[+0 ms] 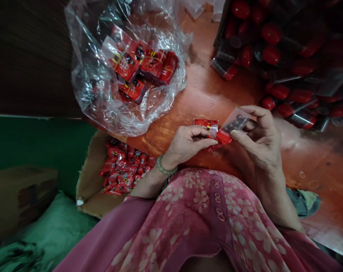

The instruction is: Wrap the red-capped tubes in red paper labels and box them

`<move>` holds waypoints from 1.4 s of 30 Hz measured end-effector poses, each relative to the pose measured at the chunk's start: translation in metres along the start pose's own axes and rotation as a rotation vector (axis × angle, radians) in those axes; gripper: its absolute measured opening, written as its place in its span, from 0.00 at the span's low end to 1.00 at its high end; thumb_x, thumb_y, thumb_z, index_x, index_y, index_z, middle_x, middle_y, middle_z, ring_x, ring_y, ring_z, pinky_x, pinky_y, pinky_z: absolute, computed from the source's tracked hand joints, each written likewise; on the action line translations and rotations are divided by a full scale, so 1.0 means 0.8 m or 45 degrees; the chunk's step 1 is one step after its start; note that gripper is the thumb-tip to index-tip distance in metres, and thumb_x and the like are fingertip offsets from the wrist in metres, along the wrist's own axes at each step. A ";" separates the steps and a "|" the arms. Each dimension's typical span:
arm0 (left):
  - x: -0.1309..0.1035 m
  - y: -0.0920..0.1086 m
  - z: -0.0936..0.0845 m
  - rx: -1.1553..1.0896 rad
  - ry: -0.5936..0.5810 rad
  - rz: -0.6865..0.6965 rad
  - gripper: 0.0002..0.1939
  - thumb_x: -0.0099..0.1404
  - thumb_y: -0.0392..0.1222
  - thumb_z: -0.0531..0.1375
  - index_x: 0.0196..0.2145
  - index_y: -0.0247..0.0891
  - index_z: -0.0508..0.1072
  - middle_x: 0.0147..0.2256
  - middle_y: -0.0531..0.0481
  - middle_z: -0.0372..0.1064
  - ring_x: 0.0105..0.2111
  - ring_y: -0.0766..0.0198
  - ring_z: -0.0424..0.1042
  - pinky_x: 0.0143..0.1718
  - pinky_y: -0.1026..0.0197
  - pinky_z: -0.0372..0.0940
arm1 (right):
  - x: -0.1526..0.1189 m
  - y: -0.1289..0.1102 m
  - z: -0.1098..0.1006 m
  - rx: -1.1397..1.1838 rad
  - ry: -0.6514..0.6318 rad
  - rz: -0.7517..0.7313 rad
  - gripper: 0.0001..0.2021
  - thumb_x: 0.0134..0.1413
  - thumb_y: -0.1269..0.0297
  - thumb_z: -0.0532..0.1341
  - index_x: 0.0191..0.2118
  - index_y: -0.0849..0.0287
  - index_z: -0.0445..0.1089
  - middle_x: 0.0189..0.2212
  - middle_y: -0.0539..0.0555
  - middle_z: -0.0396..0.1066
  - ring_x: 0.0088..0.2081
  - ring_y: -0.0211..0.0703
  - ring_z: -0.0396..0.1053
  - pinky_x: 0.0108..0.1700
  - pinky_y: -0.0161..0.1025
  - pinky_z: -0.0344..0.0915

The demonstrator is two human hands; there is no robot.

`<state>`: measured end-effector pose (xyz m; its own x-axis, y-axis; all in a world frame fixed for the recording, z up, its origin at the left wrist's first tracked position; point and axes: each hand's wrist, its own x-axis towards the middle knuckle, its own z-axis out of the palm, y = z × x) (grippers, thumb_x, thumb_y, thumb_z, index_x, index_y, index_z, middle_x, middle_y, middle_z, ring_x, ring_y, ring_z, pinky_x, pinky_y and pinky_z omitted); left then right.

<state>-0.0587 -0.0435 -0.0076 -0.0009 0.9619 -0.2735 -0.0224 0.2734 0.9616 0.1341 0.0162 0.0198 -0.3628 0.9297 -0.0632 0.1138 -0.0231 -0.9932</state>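
My right hand (pixel 263 141) pinches a small transparent plastic box (pixel 236 119) between thumb and fingers. Dark round balls show through its wall, and its red cap (pixel 224 137) points down and left. The red printed plastic wrapper (pixel 206 123) is gripped in my left hand (pixel 185 143), thumb against fingers. Cap and wrapper meet just in front of my left fingertips; whether the cap is inside the wrapper's mouth, I cannot tell. Both hands are over the near edge of the reddish-brown table (pixel 200 85).
At the upper left, a transparent plastic bag (pixel 83 94) holds banded stacks of red printed wrappers (pixel 129 64). A cardboard carton (pixel 88 177) below the table edge contains many red packets (pixel 126 170). Several red-capped boxes (pixel 270 54) are heaped at the upper right.
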 end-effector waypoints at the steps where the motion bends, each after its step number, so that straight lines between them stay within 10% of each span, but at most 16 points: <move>1: 0.000 -0.001 0.000 -0.003 -0.002 0.003 0.13 0.56 0.49 0.73 0.30 0.35 0.83 0.29 0.48 0.80 0.26 0.67 0.72 0.30 0.64 0.67 | 0.001 0.000 -0.002 0.014 0.001 0.002 0.22 0.54 0.57 0.72 0.52 0.48 0.69 0.37 0.48 0.75 0.37 0.41 0.78 0.42 0.40 0.79; 20: -0.004 0.002 -0.003 0.008 -0.268 -0.072 0.14 0.61 0.50 0.69 0.32 0.36 0.83 0.29 0.50 0.79 0.27 0.66 0.72 0.32 0.63 0.68 | 0.007 0.015 -0.006 0.249 -0.164 0.195 0.23 0.49 0.56 0.76 0.49 0.51 0.72 0.34 0.46 0.77 0.34 0.36 0.78 0.37 0.34 0.78; 42: -0.008 0.020 0.007 -0.525 -0.459 -0.461 0.22 0.61 0.60 0.69 0.36 0.36 0.82 0.36 0.42 0.82 0.35 0.57 0.82 0.39 0.59 0.77 | -0.013 0.032 0.021 0.156 0.182 0.100 0.19 0.49 0.45 0.73 0.37 0.50 0.68 0.30 0.45 0.74 0.29 0.37 0.75 0.33 0.36 0.76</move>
<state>-0.0535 -0.0449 0.0096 0.4124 0.7712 -0.4849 -0.3400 0.6241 0.7035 0.1252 -0.0005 -0.0064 -0.2213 0.9658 -0.1350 0.0199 -0.1340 -0.9908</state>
